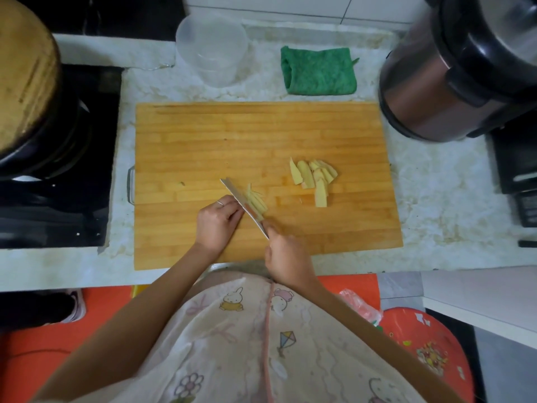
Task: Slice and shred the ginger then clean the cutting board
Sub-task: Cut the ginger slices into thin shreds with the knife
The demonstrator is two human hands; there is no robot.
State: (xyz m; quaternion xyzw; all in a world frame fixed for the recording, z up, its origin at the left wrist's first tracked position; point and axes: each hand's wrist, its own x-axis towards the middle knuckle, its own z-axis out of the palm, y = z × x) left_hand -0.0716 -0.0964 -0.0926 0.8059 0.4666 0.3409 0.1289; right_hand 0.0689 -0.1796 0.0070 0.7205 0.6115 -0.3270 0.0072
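On the cutting board, head view: ginger is lying in two groups on the wooden cutting board (203, 141), which is sitting flat on a pale countertop (436, 184).
Ginger slices: a loose, overlapping pile of ginger slices (315, 177) is resting right of the board's centre, well apart from both hands.
Ginger shreds: a small cluster of ginger shreds (257, 202) is lying near the board's middle, touching the right face of the blade.
Knife: the knife (244, 206) is slanting across the board's near half, tip pointing to the far left.
Right hand: the right hand (286, 257) is wrapping closed around the knife's handle at the board's near edge.
Left hand: the left hand (218, 223) is sitting just left of the blade, fingers curled down with the tips against the steel. Whether it is pinning anything is hidden, so its grip cannot be told.
Beyond the board: a folded green cloth (318, 71) and a clear plastic container (212, 49) are sitting past its far edge.
Beside the board: an electric cooker (450, 77) is standing off its far right corner, and a wok (26, 77) is sitting to its left.
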